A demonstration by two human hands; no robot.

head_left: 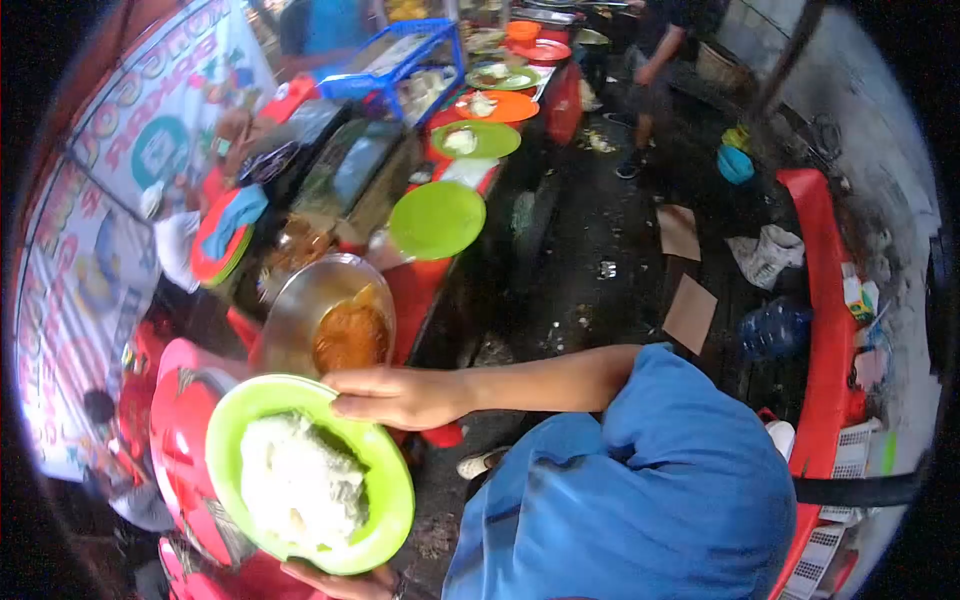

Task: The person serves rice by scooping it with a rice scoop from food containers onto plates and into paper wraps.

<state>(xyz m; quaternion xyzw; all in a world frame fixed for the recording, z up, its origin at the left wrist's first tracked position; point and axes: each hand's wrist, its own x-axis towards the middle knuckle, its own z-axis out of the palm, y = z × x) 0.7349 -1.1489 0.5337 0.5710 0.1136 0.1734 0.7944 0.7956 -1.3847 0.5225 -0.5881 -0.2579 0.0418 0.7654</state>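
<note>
Between both of my hands is a bright green oval plate [393, 505] with a mound of white rice [300, 480] on it. My right hand [400, 396] grips the upper rim, fingers over the edge. At the bottom of the view, my left hand [345, 580] supports the lower rim, partly cut off by the frame. Just beyond the plate stands a large metal bowl [290, 305] holding an orange-brown saucy food [351, 335]. A red rounded container [185, 430] sits left of the plate.
Along a red-covered table lie a green plate [437, 220], another green plate with rice [500, 138] and an orange plate [515, 106]. A blue rack [445, 45] stands behind. Cardboard pieces [690, 314] and a water jug [775, 330] lie on the dark floor. Another person [665, 60] stands farther off.
</note>
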